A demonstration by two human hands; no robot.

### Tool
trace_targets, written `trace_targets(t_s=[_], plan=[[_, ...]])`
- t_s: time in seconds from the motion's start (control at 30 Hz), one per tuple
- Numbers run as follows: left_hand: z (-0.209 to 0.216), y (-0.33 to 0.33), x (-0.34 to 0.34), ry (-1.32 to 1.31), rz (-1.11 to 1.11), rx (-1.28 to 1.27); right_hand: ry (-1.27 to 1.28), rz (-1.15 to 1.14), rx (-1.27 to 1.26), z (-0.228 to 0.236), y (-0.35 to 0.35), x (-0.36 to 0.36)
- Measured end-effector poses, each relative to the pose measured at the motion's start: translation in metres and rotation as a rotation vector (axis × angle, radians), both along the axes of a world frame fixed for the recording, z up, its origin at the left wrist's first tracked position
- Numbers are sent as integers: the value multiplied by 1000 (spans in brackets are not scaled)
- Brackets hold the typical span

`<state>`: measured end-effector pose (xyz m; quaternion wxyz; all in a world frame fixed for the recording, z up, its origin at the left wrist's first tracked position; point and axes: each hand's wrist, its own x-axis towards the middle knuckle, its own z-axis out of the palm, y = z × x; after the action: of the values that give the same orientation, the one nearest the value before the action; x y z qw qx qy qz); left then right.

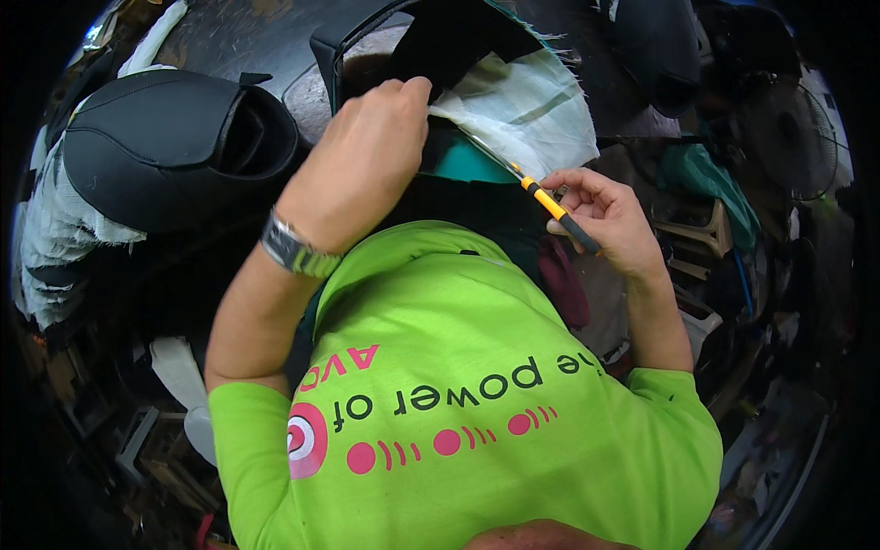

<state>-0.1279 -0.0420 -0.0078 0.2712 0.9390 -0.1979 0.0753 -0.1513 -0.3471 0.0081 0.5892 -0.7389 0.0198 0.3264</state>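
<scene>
By the worktable's (243, 41) near edge, the left hand (371, 147) closes, apparently pinching white cloth (541, 101); the right hand (605, 218) grips a yellow-and-black tool (553, 203), shaft against it. I'd call it edge-working; the next move wants the cloth kept taut.

Yellow-black tool (550, 203) slanted along frayed white cloth (536, 105).
</scene>
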Motion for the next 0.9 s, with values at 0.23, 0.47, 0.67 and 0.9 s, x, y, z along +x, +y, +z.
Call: trace_targets(t_s=[0.23, 0.47, 0.67, 0.9], plan=[[6, 1, 51, -9, -269, 353, -150, -42, -25, -2, -10, -13], [6, -9, 68, 431, -221, 197, -164, -74, 64, 15, -5, -38], [7, -4, 65, 410, -223, 133, -217, -212, 162, 14, -12, -29], [-4, -11, -11, -190, -81, 18, -869, -319, -311, -11, -38, 61]])
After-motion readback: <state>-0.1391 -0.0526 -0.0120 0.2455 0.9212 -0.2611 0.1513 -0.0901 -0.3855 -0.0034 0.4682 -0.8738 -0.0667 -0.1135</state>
